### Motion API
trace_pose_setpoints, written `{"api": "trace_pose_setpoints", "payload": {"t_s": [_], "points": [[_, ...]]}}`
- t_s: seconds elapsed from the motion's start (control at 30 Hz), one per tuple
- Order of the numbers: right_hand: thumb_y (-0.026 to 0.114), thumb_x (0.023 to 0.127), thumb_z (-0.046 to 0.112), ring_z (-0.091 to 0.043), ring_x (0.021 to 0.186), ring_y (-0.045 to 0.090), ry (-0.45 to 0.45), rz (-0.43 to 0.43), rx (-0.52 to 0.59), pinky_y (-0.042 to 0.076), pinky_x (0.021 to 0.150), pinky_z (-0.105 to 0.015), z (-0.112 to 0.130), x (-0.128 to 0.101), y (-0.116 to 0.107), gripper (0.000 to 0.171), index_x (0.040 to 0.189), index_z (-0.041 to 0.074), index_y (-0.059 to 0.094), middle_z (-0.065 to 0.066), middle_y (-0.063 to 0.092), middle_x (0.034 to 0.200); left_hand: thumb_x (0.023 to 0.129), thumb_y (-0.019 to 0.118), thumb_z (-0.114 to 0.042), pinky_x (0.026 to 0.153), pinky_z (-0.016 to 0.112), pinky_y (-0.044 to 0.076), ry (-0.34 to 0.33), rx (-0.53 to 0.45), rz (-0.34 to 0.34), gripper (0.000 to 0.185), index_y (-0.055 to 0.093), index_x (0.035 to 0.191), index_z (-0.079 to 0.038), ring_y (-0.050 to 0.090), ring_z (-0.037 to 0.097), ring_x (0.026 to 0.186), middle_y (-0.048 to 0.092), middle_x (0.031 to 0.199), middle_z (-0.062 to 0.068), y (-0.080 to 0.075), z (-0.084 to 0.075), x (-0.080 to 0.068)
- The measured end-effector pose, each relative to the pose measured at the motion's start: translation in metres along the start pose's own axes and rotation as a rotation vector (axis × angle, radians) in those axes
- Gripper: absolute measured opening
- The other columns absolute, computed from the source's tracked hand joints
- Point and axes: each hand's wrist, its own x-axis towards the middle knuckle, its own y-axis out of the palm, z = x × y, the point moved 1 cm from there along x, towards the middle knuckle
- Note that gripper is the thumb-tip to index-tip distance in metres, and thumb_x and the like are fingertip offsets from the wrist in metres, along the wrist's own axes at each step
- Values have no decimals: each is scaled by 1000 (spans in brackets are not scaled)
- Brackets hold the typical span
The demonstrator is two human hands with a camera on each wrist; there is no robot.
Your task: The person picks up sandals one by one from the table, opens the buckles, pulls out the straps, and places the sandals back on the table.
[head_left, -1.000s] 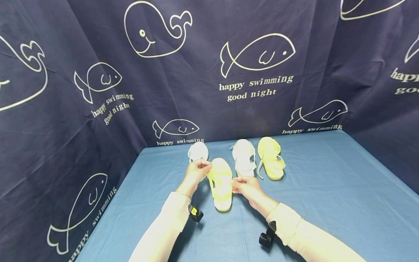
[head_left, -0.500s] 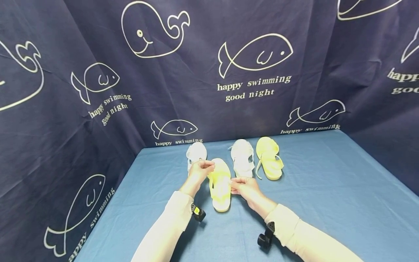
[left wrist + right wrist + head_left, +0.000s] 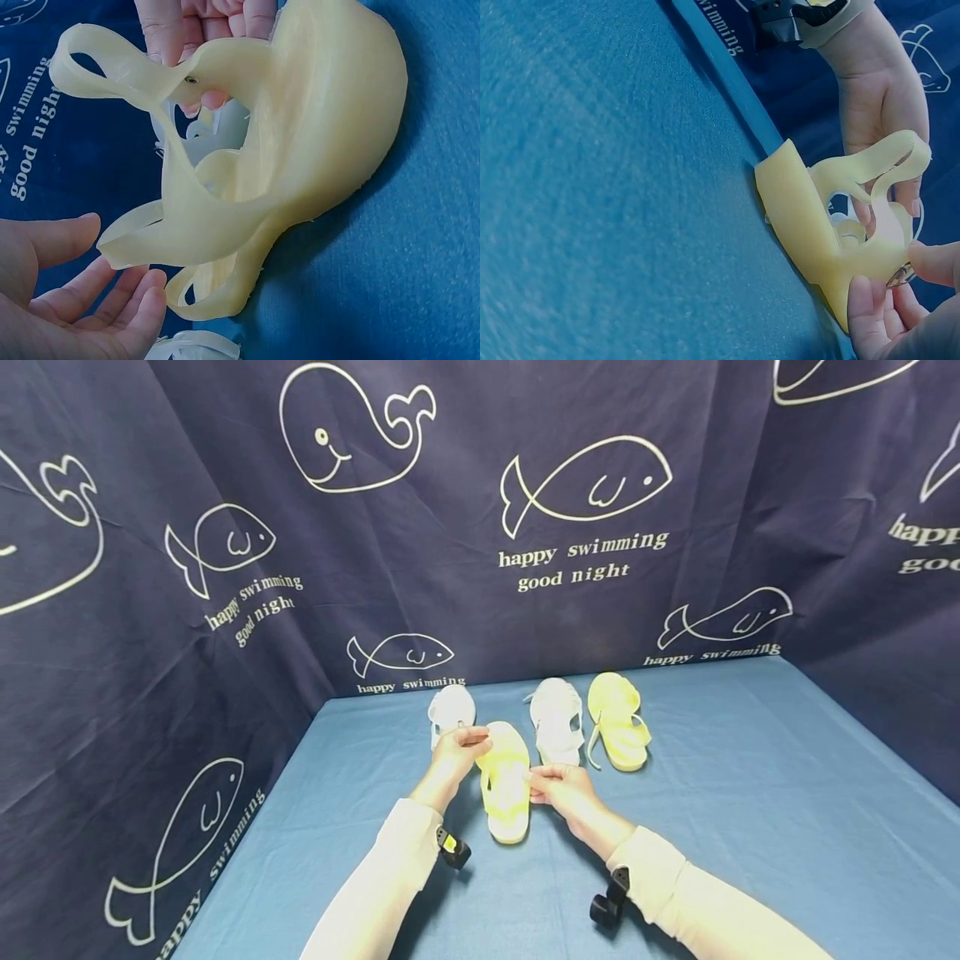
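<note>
A pale yellow jelly sandal (image 3: 504, 781) lies on the blue table (image 3: 750, 793) between my hands. My right hand (image 3: 557, 783) pinches its strap at the buckle (image 3: 900, 276), seen close in the right wrist view (image 3: 881, 315) and at the top of the left wrist view (image 3: 172, 30). My left hand (image 3: 457, 750) is at the toe end. The left wrist view shows its palm (image 3: 82, 307) open with relaxed fingers, and a loose strap end (image 3: 135, 247) lies just above them. The sole (image 3: 330, 112) is tipped up on its edge.
At the back of the table stand two white sandals (image 3: 452, 706) (image 3: 557, 727) and a second yellow sandal (image 3: 618, 722). Dark blue cloth with fish prints (image 3: 585, 485) walls in the table on three sides. Bare blue cloth stretches to the right.
Almost nothing differs. Both hands stay at the yellow sandal, which has shifted very slightly to the left in the head view.
</note>
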Motion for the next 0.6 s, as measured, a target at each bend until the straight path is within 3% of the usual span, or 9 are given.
{"api": "trace_pose_setpoints", "payload": {"t_s": [0.27,0.6], "points": [[65,88,1,-12,65,60,12,12,20,57,67,-26,0,-2,1,26,107,-15,61,-3,65,73,88,67,-6,97,38,51,-6,-20,-6,32,65,118,4,63,28,108,68,114,19,-2,-1,-3],[69,85,7,-12,66,60,-25,-67,-94,56,69,-29,1,-6,8,26,104,-10,66,-6,69,80,88,67,-4,94,37,54,15,-54,-14,34,62,120,8,62,32,111,65,119,24,-9,6,-15]]}}
